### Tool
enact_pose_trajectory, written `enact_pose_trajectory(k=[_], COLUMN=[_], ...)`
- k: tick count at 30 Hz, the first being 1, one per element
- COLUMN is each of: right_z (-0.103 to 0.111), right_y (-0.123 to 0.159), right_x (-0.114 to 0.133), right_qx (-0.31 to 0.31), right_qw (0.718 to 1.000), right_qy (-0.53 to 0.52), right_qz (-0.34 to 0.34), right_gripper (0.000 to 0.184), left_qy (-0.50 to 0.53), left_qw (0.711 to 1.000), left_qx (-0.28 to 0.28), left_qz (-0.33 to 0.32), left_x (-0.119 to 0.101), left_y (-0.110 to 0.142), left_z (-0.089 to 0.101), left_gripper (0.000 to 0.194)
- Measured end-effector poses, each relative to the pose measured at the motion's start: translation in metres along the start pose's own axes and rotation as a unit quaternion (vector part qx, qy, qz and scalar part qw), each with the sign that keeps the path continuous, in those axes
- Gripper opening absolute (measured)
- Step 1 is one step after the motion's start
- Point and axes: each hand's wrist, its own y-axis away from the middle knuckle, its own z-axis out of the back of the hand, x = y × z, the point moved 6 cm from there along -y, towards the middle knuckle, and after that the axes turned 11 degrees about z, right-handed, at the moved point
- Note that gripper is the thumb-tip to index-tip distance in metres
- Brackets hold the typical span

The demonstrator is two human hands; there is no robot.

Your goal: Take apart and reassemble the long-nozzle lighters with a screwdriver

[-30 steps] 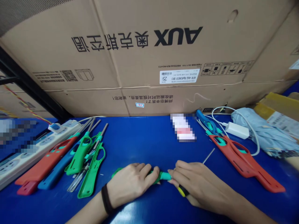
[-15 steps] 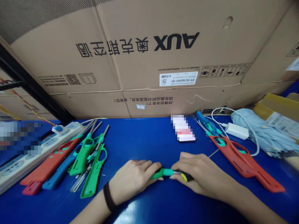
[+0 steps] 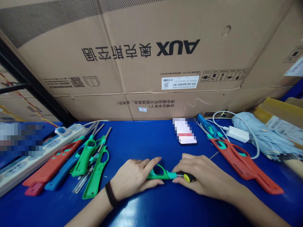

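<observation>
In the head view, a green long-neck gas lighter (image 3: 159,175) lies across the space between my hands, its teal collar and metal tube toward the right. My left hand (image 3: 134,176) is closed around its body, with the thumb below and the index finger raised over the trigger loop. The fingers of my right hand (image 3: 201,176) pinch close to the lighter's tube. A screwdriver (image 3: 189,177) with a black-and-yellow handle sits in that same hand; its shaft is hidden.
At left lie red, blue and green lighters (image 3: 84,160) and an opened green shell (image 3: 96,176), beside a white power strip (image 3: 49,148). Red lighters (image 3: 246,164), a blue one and a white charger (image 3: 238,134) are on the right. A phone (image 3: 186,132) and a cardboard box (image 3: 142,72) stand behind.
My left hand's grip has loosened, with index finger and thumb spread wider, so the lighter's trigger loop now shows. The right hand has hardly moved. The view has shifted slightly.
</observation>
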Motion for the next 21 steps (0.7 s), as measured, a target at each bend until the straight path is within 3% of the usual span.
enact_pose_trajectory(k=[5, 21], right_z=[-0.007, -0.019], right_y=[-0.001, 0.003], right_x=[0.011, 0.023], right_qx=[-0.01, -0.021], right_qw=[0.992, 0.96], right_qy=[0.109, 0.231], right_qz=[0.063, 0.157], right_gripper=[0.015, 0.016], left_qy=[0.015, 0.098], left_qw=[0.999, 0.986], left_qx=[0.034, 0.116], left_qz=[0.013, 0.065], left_x=[0.001, 0.001], left_y=[0.002, 0.006], left_z=[-0.006, -0.008], left_gripper=[0.056, 0.048])
